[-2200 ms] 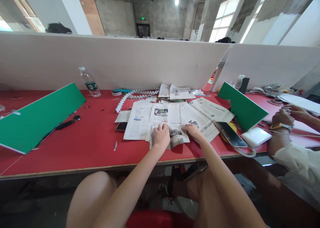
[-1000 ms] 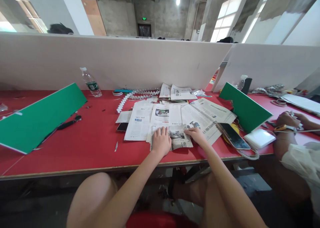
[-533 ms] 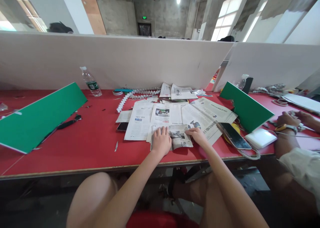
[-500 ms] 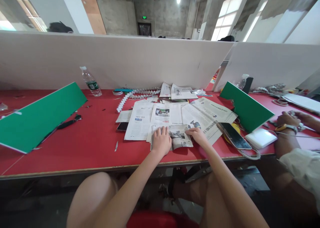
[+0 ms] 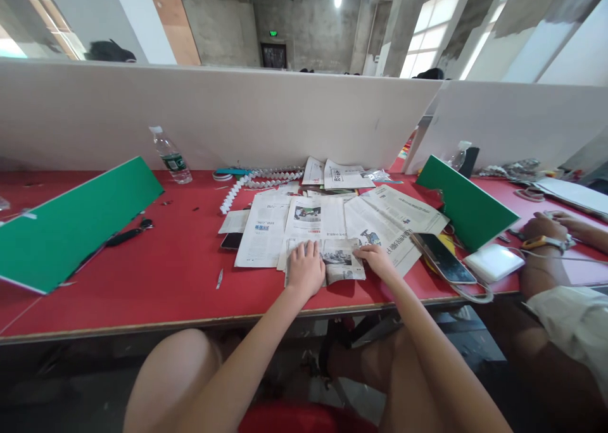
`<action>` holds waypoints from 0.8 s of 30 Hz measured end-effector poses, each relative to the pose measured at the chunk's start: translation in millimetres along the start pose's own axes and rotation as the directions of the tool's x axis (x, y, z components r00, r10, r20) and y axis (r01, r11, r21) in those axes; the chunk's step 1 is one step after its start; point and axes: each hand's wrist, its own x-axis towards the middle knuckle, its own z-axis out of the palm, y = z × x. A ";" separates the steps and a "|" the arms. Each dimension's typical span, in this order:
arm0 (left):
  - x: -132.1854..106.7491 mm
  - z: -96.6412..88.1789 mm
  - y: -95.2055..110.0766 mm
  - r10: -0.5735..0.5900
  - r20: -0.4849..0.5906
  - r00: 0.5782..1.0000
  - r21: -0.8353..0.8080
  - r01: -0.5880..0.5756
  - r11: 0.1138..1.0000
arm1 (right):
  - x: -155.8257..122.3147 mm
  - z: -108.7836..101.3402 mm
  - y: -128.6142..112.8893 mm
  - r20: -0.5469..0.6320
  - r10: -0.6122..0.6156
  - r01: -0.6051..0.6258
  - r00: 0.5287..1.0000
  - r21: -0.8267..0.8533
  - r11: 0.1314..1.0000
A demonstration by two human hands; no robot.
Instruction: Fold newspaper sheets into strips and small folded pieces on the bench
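Taking the newspaper piece (image 5: 339, 256) as clock centre, 12 pointing away from us. Our left hand (image 5: 306, 269) is covering its 9 o'clock half, fingers lying nearly flat and slightly apart. Our right hand (image 5: 377, 260) is meeting the 3 o'clock edge, thumb and index close together; we're not managing to tell whether they're pinching paper or just touching it.

Just changing: very little over the last half second. Right fingertips are sitting a touch further out, and the view is shifting slightly. We're reading that as steadying and flattening the piece, not carrying it off.

Versus about two seconds back: the 3 o'clock half was buckling; now it's lying flatter and showing more of its photo. Its near edge is still bowing up over the red table (image 5: 180, 294). Right hand is resting further out toward 3; left is staying roughly put.

Around it: newspaper sheets (image 5: 261, 233) are fanning from 10 to 2 o'clock, the piece overlapping the middle ones. Phone (image 5: 441, 259) is lying at 3.
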 end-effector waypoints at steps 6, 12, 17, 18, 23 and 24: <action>0.4 2.1 0.9 -0.016 -0.008 1.000 -0.007 0.016 1.000 | -3.8 -1.8 -1.3 0.047 -0.007 0.007 0.999 -0.014 1.000; -2.2 1.0 -0.5 -0.013 -0.018 1.000 -0.056 0.012 0.998 | -6.0 0.5 -5.7 0.078 0.007 0.000 0.997 -0.085 0.996; -3.2 0.3 -1.3 -0.014 -0.004 1.000 -0.072 0.014 0.997 | -4.5 2.9 -6.7 0.079 0.098 -0.090 0.992 -0.102 0.991; -3.1 0.4 -1.5 -0.015 -0.001 1.000 -0.075 0.015 0.997 | -4.8 2.9 -6.1 0.091 0.115 -0.107 0.989 -0.091 0.990; -2.7 -0.4 -2.7 -0.018 0.043 0.999 -0.095 0.022 0.995 | -8.3 2.4 -3.4 0.134 0.129 -0.126 0.983 -0.031 0.992; -2.6 -0.9 -2.9 -0.019 0.059 0.998 -0.098 0.025 0.995 | -8.8 2.3 -3.3 0.130 0.129 -0.127 0.983 -0.025 0.992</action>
